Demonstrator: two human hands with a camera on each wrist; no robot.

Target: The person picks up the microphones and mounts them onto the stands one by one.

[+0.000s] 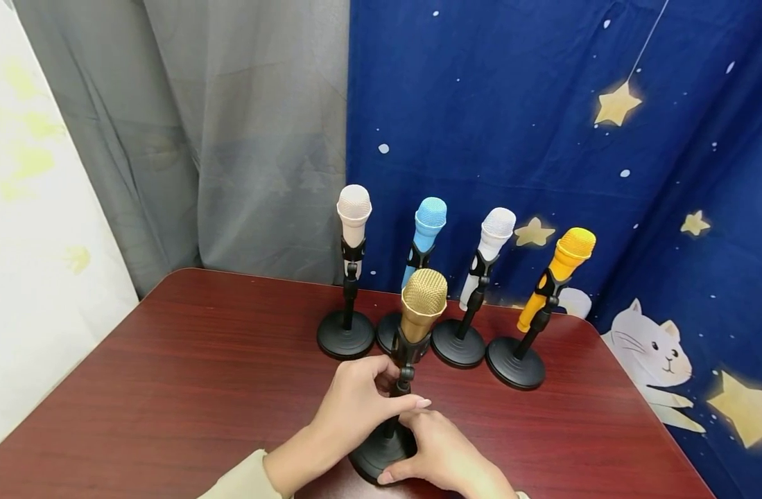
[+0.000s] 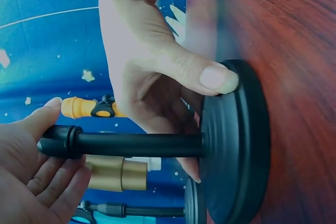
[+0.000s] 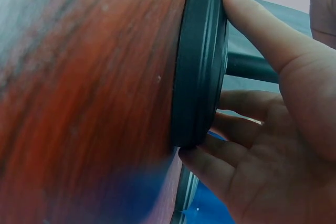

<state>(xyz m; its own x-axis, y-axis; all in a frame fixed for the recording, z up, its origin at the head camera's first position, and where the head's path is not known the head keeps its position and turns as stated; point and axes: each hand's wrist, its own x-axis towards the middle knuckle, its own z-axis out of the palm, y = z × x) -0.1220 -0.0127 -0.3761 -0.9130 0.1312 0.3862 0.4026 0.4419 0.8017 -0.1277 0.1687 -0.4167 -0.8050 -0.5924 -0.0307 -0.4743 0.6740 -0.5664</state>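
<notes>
Left hand (image 1: 349, 409) fingers pinch gold mic stand's pole (image 2: 136, 144); right hand (image 1: 446, 457) fingers curl round its base (image 3: 199, 61) on counter (image 1: 168, 367).

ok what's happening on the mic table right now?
A person is working on the gold microphone in its black stand at the near edge of the red-brown table. The left hand grips the stand's pole just under the clip, while the right hand holds the round base, thumb on its rim. Behind, four more mics stand in a row: cream, blue, white and orange.
</notes>
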